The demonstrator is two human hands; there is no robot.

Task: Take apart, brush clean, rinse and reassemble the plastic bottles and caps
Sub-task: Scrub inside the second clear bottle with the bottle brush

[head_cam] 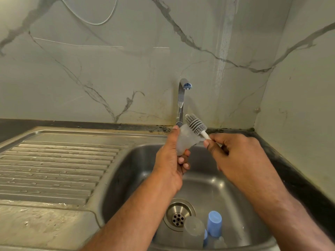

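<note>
Your fingers (181, 160) on the left hand (170, 156) curl round a translucent cap (184, 140) above the sink (208, 187); the right hand (233, 154) pinches the brush (194, 124) handle. The cap looks light, thin and probably wet-slick: hold it by its sides.

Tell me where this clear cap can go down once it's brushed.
The ribbed drainboard left of the sink basin is bare, as is the flat steel ledge in front of it. The basin's near end is crowded: a blue-capped bottle and a clear bottle lie beside the drain. The basin floor under the hands looks free.
</note>
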